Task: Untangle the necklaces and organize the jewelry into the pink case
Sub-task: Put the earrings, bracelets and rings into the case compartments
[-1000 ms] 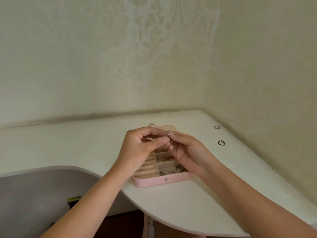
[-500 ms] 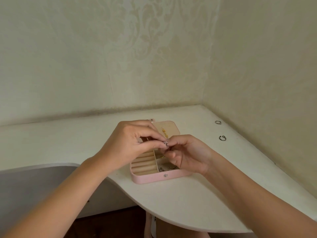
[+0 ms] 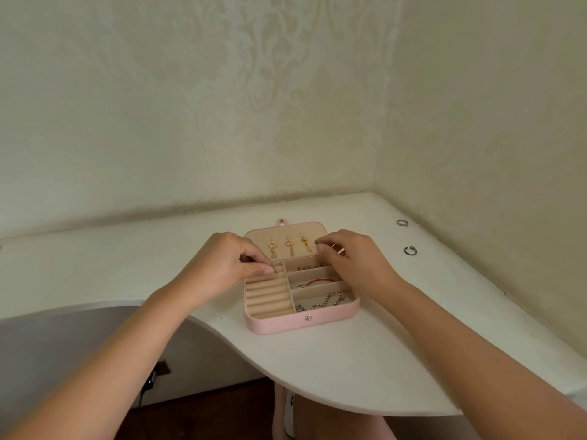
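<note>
- our left hand [image 3: 222, 268] pinches a small ring [image 3: 274, 272] in its fingers; we should seat it upright between the padded rolls [image 3: 268, 296].
- our right hand [image 3: 355, 262] hovers loosely curled, apparently empty; it could steady the pink case [image 3: 301, 322].

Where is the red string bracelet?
In the head view, the red string bracelet lies in the right half of the pink case, middle compartment, behind the silver chain and beside the right hand. The left hand pinches a ring nearby.

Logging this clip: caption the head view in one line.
Left hand pinches a ring over the ring rolls of the open pink case; right hand hovers near the earrings in its lid.
</note>
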The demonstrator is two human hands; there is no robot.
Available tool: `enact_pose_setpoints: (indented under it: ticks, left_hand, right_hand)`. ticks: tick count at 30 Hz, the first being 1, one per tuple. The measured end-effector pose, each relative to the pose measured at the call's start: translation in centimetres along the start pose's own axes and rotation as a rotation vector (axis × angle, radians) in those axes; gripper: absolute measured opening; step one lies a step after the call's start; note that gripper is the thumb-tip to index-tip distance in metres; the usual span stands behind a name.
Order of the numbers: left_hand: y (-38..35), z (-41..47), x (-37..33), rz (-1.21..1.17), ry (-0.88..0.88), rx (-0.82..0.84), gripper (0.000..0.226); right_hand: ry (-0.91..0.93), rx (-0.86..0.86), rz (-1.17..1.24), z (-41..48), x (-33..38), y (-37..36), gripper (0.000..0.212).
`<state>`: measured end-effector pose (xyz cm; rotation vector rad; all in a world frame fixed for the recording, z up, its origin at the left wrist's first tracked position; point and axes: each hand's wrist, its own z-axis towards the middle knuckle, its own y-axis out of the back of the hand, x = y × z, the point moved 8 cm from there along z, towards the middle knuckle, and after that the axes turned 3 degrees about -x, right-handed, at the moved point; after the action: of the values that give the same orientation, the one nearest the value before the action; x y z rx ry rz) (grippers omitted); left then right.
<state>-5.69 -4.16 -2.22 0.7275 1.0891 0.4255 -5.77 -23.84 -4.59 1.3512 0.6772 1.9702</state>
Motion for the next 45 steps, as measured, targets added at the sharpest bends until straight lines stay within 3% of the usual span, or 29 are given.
enact_pose_setpoints:
  ticks: [9,15,22,27,31,33,36,40,42,45]
  left_hand:
    - [-0.8,-0.2,1.0,0.060,-0.002,0.017,0.021]
    - [-1.0,-1.0,1.4,0.047,-0.102,-0.108,0.007]
    - [-1.8,-0.9,0.5,0.357,-0.284,-0.087,0.012]
    - [-2.3,-1.6,-1.6,0.671,-0.537,-0.110,0.032]
    - [-2.6,-2.4,-2.5,0.784,-0.673,-0.070,0.013]
    - [-2.5,-2.4,-2.0,0.770,-0.643,-0.043,0.013]
    - [-2.1,-2.2,-0.7,0.612,-0.511,-0.002,0.033]
    - [-0.7,-1.3,1.0,0.389,-0.270,-0.044,0.022]
    - [-0.4,-0.8,1.3,0.315,-0.236,-0.096,0.024]
    - [-1.8,-0.6,1.1,0.338,-0.295,0.024,0.043]
  right_hand:
    - [0.002,-0.004,0.029,0.0,0.0,0.0,0.022]
    - [0.020,-0.008,0.024,0.3,-0.1,-0.2,0.020]
    - [0.022,-0.051,-0.012,1.1,-1.2,1.1,0.021]
    - [-0.192,-0.242,-0.202,3.3,-7.9,6.2,0.031]
    - [-0.373,-0.062,-0.442,4.2,-14.0,5.9,0.044]
    - [-0.354,0.002,-0.558,4.7,-14.8,5.6,0.042]
    - [-0.341,-0.004,-0.636,5.7,-15.1,6.2,0.035]
    - [-0.311,-0.026,-0.751,6.4,-13.1,6.7,0.016]
    - [-0.337,-0.031,-0.730,6.4,-13.0,6.6,0.021]
    - [-0.423,-0.019,-0.575,6.3,-14.0,6.2,0.039]
